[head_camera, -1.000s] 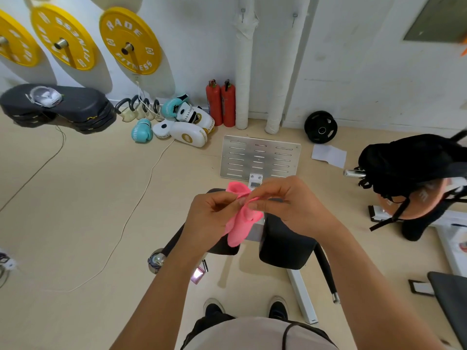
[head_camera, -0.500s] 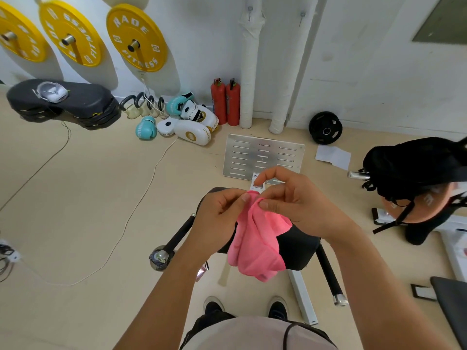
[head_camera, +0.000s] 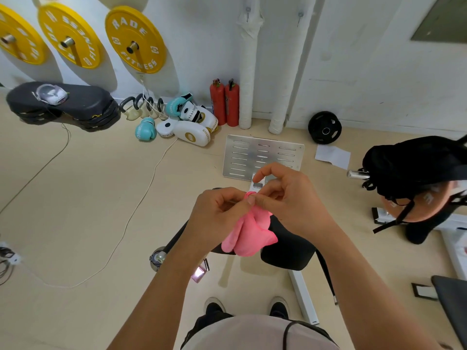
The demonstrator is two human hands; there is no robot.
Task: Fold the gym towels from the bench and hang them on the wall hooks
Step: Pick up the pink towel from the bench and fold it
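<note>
two hands pinching a pink towel

seen from above, the left hand (head_camera: 217,215) and right hand (head_camera: 290,200) meet in front of the chest, fingertips closed on the top edge of a pink towel (head_camera: 249,236). it hangs bunched below them, over a black bench (head_camera: 288,251). two hooks (head_camera: 248,10) sit high on the white wall.

Open floor (head_camera: 88,198) lies left; the bench (head_camera: 285,251) below and black bag (head_camera: 414,168) crowd the right.

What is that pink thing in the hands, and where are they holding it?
A pink towel, pinched at its top edge by the left hand and right hand.
</note>
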